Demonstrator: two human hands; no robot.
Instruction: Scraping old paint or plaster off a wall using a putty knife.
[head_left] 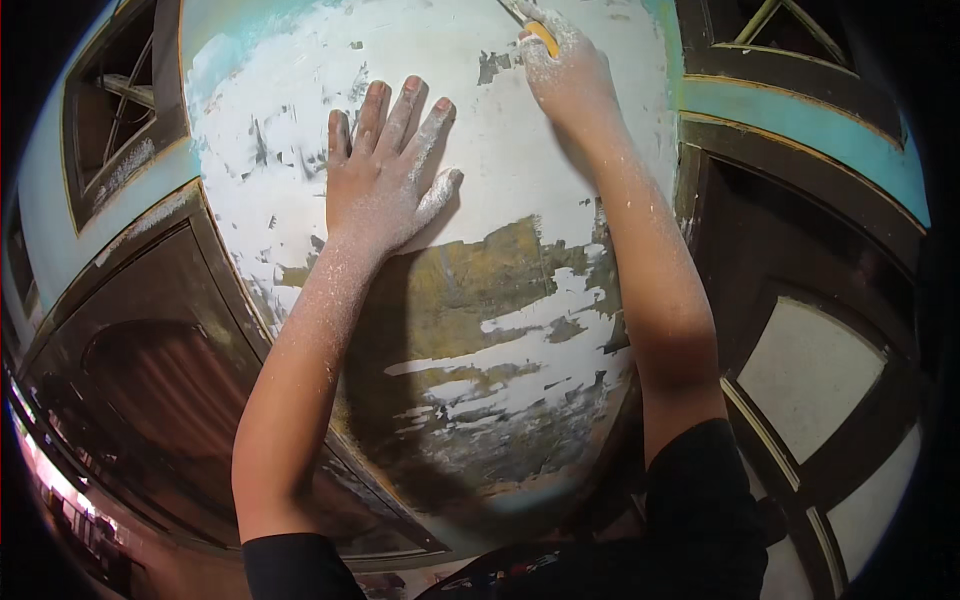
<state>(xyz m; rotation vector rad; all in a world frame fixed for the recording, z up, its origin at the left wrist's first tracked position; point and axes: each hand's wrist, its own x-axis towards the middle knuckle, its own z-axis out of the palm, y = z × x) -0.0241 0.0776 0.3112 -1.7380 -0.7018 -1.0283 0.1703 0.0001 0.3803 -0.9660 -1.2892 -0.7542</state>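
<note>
My left hand [385, 185] lies with its fingers spread against the patchy white wall [490, 140], dusted with white powder. Higher up and to the right, my right hand [568, 75] is closed around a scraper with a yellow handle [543, 38]. The scraper's thin blade points up and left, partly cut off by the top of the view. White dust coats the right fingers and thumb. Beneath the hands, the white coat gives way to a rough grey-brown patch [460, 290] with ragged white streaks.
A dark wooden door [150, 330] with a curtain-like panel stands to the left, a dark frame with a pale panel [812, 378] to the right. Barred openings [120, 95] sit high on both sides. Turquoise paint [830, 150] borders the white area.
</note>
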